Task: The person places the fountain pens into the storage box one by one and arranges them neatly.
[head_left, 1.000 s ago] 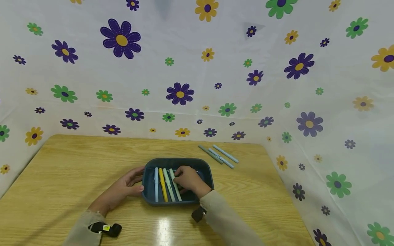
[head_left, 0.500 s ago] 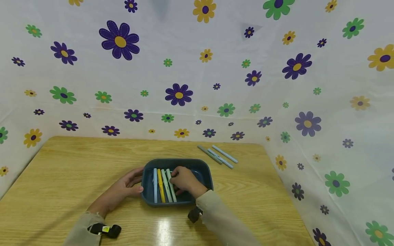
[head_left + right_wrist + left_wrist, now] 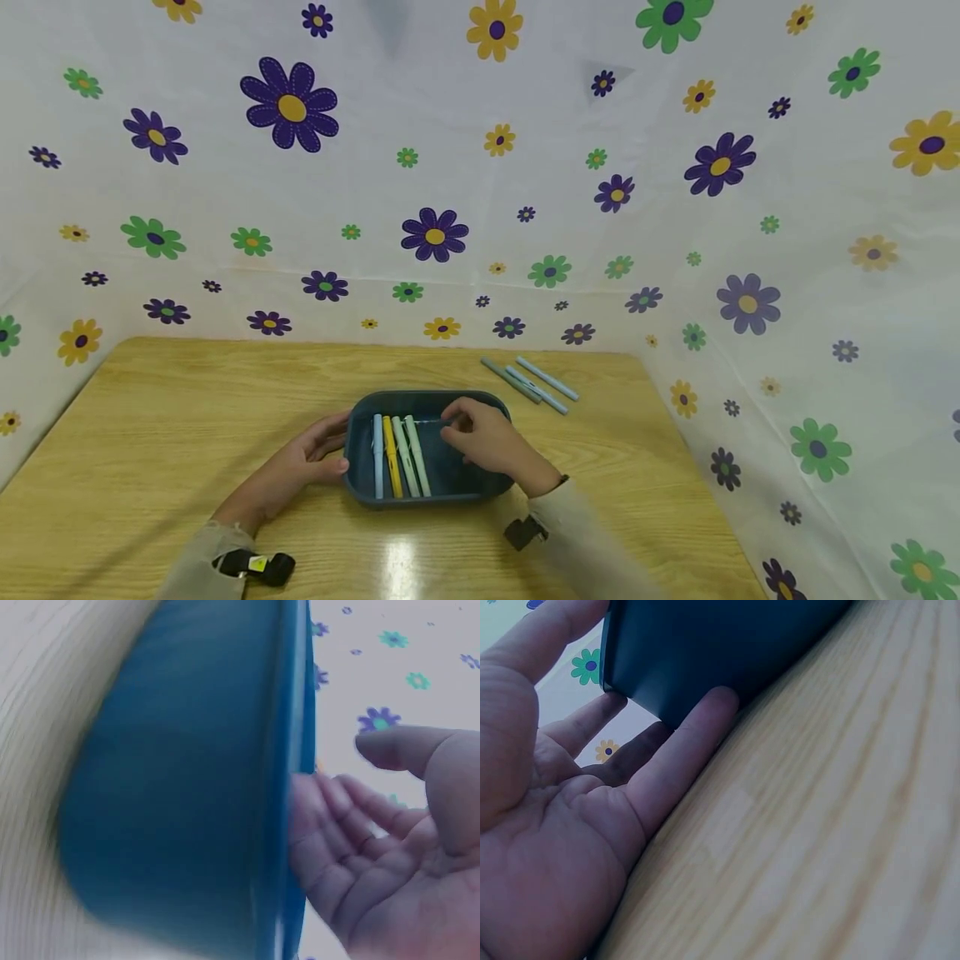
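A dark blue rectangular box (image 3: pixel 465 492) stands on the table, its outer wall large in the right wrist view. Inside, side by side at its left, lie a light blue pen (image 3: pixel 378 458), a yellow pen (image 3: pixel 392 458) and two pale green pens (image 3: pixel 417 458). My left hand (image 3: pixel 303 458) rests against the box's left end, thumb and fingers spread; the left wrist view shows extended fingers (image 3: pixel 682 754) touching its wall. My right hand (image 3: pixel 491 442) is over the right half of the box, fingers loosely bent and nothing between them.
Behind the box to the right lie a grey-green pen (image 3: pixel 510 379) and two light blue pens (image 3: pixel 547 377). A white flower-patterned cloth (image 3: pixel 360 183) hangs along the back and sides of the wooden table (image 3: pixel 225 383).
The right hand has let go of the rightmost pale green pen, which shifted left beside the other one, and has moved right. My left hand has stayed at the box's end.
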{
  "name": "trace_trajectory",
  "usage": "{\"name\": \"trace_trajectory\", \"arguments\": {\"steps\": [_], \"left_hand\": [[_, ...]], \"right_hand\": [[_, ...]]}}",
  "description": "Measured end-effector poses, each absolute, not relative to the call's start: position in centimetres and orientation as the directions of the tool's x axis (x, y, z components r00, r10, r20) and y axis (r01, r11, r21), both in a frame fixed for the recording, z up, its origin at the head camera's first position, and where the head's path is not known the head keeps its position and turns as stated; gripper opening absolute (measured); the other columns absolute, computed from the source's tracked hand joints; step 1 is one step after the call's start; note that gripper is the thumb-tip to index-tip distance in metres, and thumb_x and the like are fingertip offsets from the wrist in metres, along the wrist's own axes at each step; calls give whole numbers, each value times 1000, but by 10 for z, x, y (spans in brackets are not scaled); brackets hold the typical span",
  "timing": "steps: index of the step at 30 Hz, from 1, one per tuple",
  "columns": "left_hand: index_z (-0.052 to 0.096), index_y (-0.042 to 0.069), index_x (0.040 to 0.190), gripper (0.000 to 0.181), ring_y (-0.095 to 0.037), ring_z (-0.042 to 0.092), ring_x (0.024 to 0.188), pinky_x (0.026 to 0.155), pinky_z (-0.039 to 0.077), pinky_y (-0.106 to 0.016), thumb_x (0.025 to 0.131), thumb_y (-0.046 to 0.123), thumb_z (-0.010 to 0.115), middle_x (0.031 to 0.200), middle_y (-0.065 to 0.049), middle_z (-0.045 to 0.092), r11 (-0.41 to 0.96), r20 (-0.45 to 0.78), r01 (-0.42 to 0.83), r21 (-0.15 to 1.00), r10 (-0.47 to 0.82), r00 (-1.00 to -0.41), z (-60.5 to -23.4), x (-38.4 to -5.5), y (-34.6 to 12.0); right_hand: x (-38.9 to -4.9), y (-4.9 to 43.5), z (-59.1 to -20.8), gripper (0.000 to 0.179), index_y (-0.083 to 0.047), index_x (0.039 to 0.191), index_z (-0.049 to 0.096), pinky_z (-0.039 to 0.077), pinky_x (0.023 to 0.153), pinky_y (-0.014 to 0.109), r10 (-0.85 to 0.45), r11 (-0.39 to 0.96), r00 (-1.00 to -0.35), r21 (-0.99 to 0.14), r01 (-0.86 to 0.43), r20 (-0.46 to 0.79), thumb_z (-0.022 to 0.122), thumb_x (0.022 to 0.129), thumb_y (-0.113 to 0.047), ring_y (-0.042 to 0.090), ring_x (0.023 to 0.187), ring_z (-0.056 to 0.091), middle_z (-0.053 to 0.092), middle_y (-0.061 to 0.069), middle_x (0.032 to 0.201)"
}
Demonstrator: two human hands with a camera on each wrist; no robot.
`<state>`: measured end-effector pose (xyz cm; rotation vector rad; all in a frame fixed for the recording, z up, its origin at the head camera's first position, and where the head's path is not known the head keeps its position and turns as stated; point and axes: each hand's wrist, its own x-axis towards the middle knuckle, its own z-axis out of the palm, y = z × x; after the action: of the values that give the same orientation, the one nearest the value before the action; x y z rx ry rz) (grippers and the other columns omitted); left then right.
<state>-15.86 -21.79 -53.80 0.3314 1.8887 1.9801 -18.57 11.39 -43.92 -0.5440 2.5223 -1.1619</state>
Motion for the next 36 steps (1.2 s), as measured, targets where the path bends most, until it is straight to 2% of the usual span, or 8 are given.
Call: {"name": "trace_trajectory", "arguments": {"steps": [3, 7, 11, 15, 21, 27, 33, 36], "left_hand": [[29, 20, 164, 75, -20, 44, 143, 101, 53, -37, 100, 10, 67, 165, -15, 31, -29, -86, -109, 994, 432, -898, -540, -159, -218], [28, 19, 164, 75, -11, 47, 138, 100, 53, -36, 100, 10, 67, 165, -17, 30, -34, -70, -94, 995, 438, -896, -541, -158, -219], [27, 17, 164, 75, -22, 43, 143, 100, 53, -36, 100, 10, 66, 165, -19, 29, -41, -53, -79, 996, 447, -893, -541, -158, -220], [27, 18, 164, 75, -33, 38, 147, 100, 54, -38, 101, 9, 65, 165, -18, 29, -47, -56, -87, 995, 451, -891, -540, -157, -220], [26, 16, 164, 75, -35, 37, 148, 101, 53, -37, 101, 8, 64, 166, -21, 27, -53, -48, -81, 995, 457, -888, -540, -158, -220], [27, 14, 164, 76, -38, 36, 148, 101, 53, -34, 99, 6, 66, 166, -21, 27, -61, -41, -77, 995, 452, -891, -538, -157, -220], [26, 13, 164, 76, -42, 33, 148, 102, 53, -34, 100, 4, 64, 166, -21, 27, -69, -36, -77, 995, 461, -887, -540, -158, -220], [26, 14, 164, 76, -42, 33, 149, 102, 52, -32, 100, 4, 64, 166, -21, 26, -71, -37, -79, 994, 462, -886, -540, -159, -221]], "right_hand": [[-185, 136, -432, 27, -6, 129, 63, 59, 66, 31, -454, 567, -890, -787, -244, -51, 62, 105, -20, 19, 78, 65, 64, 2, 98], [-189, 165, -429, 24, -9, 128, 64, 60, 68, 35, -326, 555, -945, -802, -220, 33, 62, 105, -16, 20, 84, 63, 65, 5, 100], [-200, 195, -436, 25, -9, 128, 64, 62, 71, 43, -179, 554, -981, -815, -167, 79, 62, 103, -10, 22, 87, 63, 66, 10, 101], [-213, 227, -452, 28, -6, 131, 62, 61, 76, 40, -72, 621, -995, -778, -98, 68, 61, 103, -11, 25, 93, 65, 66, 11, 107], [-224, 262, -477, 33, 0, 134, 59, 57, 79, 40, 59, 678, -998, -733, 55, -21, 60, 102, -12, 32, 107, 63, 62, 19, 121], [-228, 270, -485, 37, 3, 136, 56, 57, 65, 34, 77, 636, -991, -761, 131, -107, 60, 101, -8, 28, 85, 67, 59, 26, 123], [-234, 267, -488, 38, 4, 136, 58, 56, 66, 33, 69, 691, -990, -711, 134, -119, 62, 100, -7, 27, 86, 68, 64, 26, 118], [-237, 265, -488, 31, 4, 127, 63, 56, 74, 39, 69, 744, -993, -658, 116, -97, 62, 99, -9, 30, 92, 67, 68, 22, 113]]}}
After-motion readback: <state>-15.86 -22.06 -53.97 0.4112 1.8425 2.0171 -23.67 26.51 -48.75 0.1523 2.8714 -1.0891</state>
